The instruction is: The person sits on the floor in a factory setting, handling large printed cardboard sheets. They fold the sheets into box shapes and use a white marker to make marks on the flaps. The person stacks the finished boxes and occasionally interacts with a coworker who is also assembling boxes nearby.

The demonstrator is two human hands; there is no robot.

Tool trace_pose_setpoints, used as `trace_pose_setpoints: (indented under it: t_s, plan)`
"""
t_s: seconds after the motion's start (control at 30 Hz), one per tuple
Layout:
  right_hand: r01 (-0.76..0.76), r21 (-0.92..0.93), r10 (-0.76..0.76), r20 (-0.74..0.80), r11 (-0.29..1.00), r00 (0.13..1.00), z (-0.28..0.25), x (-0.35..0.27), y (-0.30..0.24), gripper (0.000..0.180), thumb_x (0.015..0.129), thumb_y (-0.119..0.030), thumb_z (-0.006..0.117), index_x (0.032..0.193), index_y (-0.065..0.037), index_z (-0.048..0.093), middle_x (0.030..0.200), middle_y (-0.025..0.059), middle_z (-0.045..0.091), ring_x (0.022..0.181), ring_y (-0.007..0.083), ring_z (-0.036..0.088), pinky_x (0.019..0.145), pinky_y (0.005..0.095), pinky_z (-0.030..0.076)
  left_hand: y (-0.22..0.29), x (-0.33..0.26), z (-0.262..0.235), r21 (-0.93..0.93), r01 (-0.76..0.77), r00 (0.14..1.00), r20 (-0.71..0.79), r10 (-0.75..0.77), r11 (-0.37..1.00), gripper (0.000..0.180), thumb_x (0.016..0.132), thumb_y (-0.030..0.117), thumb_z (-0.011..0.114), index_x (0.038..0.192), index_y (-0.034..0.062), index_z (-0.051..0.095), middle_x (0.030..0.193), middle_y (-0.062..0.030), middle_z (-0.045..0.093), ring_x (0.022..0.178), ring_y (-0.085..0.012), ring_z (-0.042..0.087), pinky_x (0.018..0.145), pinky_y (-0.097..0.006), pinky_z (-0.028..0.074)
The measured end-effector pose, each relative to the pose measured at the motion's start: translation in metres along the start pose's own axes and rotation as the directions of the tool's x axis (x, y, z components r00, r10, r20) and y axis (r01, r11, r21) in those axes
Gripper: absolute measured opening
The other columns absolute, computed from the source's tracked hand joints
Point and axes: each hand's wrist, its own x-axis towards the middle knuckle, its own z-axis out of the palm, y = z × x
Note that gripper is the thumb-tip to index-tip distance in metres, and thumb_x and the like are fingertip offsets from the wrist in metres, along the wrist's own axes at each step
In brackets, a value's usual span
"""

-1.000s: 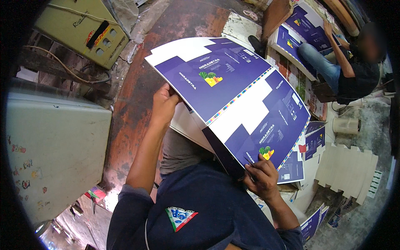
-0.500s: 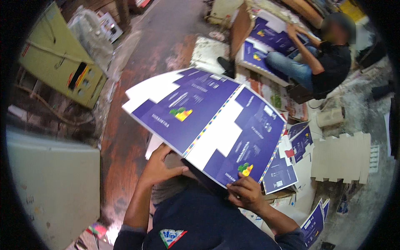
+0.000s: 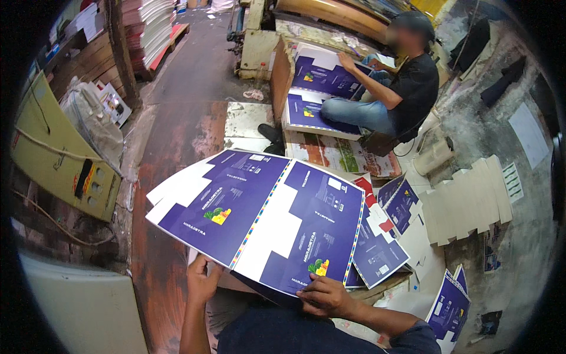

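A large purple-and-white printed cardboard sheet (image 3: 268, 203) lies tilted in front of me, with pictures of fruit and a strip of coloured marks across it. White edges of other sheets show beneath its far left side. At its near left edge is my left hand (image 3: 203, 280), thumb and fingers apart, the fingertips against the edge and partly hidden. My right hand (image 3: 327, 295) pinches the near right edge, fingers bent over the printed face. Just beyond its right side, more purple printed sheets (image 3: 377, 259) lie in a loose pile.
Ahead to the right, a seated person (image 3: 407, 82) handles a stack of similar sheets (image 3: 321, 121). Grey cut cardboard (image 3: 469, 203) lies on the right floor, with leaning printed sheets (image 3: 448, 310) nearer me. A green control cabinet (image 3: 65, 153) and a pale cabinet (image 3: 82, 301) stand left.
My view has shifted, bringing more of the far floor into sight. The sheet looks flatter than before. My right hand stays at its near edge, and my left hand at the left part.
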Motion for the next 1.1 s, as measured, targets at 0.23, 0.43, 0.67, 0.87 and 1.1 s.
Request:
trace_pose_setpoints:
  t_s: [0.23, 0.43, 0.67, 0.87, 1.1]
  plan:
    - [0.011, -0.008, -0.011, -0.009, 1.0, 1.0, 0.006, -0.004, 0.003, 0.034, 0.074, -0.019, 0.078, 0.105, -0.009, 0.07, 0.093, 0.0062, 0.067, 0.092, 0.0307, 0.065, 0.089, 0.0399, 0.054, 0.019, -0.011, 0.012, -0.228, 0.055, 0.983, 0.186, -0.012, 0.972, 0.058, 0.072, 0.01, 0.081, 0.121, -0.0012, 0.053, 0.111, -0.0091, 0.061, 0.104, -0.0183, 0.058, 0.094, -0.032, 0.043]
    - [0.03, -0.048, -0.031, -0.016, 0.998, 0.999, 0.008, -0.004, 0.005, 0.033, 0.074, -0.022, 0.078, 0.103, -0.009, 0.07, 0.093, 0.0061, 0.065, 0.094, 0.0296, 0.065, 0.085, 0.039, 0.054, 0.01, -0.013, 0.014, -0.481, 0.142, 0.986, 0.142, -0.083, 0.865, 0.056, 0.079, 0.015, 0.078, 0.125, -0.0013, 0.05, 0.112, -0.0101, 0.06, 0.106, -0.0184, 0.058, 0.095, -0.035, 0.045]
    - [0.013, 0.05, -0.022, 0.192, 0.999, 0.981, -0.005, 0.003, 0.01, 0.027, 0.079, -0.021, 0.072, 0.103, -0.01, 0.071, 0.09, 0.0059, 0.066, 0.087, 0.0244, 0.066, 0.078, 0.0361, 0.056, 0.001, 0.015, 0.013, -0.601, 0.191, 0.923, -0.159, -0.35, 0.776, 0.052, 0.085, 0.002, 0.064, 0.133, 0.0003, 0.043, 0.124, -0.0128, 0.055, 0.116, -0.0248, 0.054, 0.104, -0.04, 0.04]
    - [-0.012, 0.299, 0.069, -0.183, 0.954, 0.981, -0.049, 0.109, 0.04, 0.016, 0.082, -0.003, 0.066, 0.098, 0.0, 0.064, 0.096, 0.0165, 0.066, 0.089, 0.027, 0.066, 0.08, 0.0358, 0.051, -0.009, 0.012, 0.018, -0.588, 0.208, 0.912, -0.172, -0.372, 0.781, 0.053, 0.08, -0.009, 0.061, 0.13, -0.0009, 0.045, 0.12, -0.011, 0.056, 0.111, -0.0211, 0.055, 0.102, -0.035, 0.04]
    - [0.542, 0.804, 0.562, -0.573, 0.243, 0.597, -0.125, 0.295, 0.089, 0.035, 0.09, -0.009, 0.051, 0.125, -0.004, 0.056, 0.117, 0.0057, 0.058, 0.08, 0.0104, 0.058, 0.082, 0.0348, 0.053, -0.009, 0.01, 0.014, -0.6, 0.195, 0.925, -0.151, -0.349, 0.776, 0.056, 0.079, -0.01, 0.062, 0.132, -0.0004, 0.044, 0.124, -0.0108, 0.055, 0.114, -0.0216, 0.054, 0.103, -0.035, 0.04]
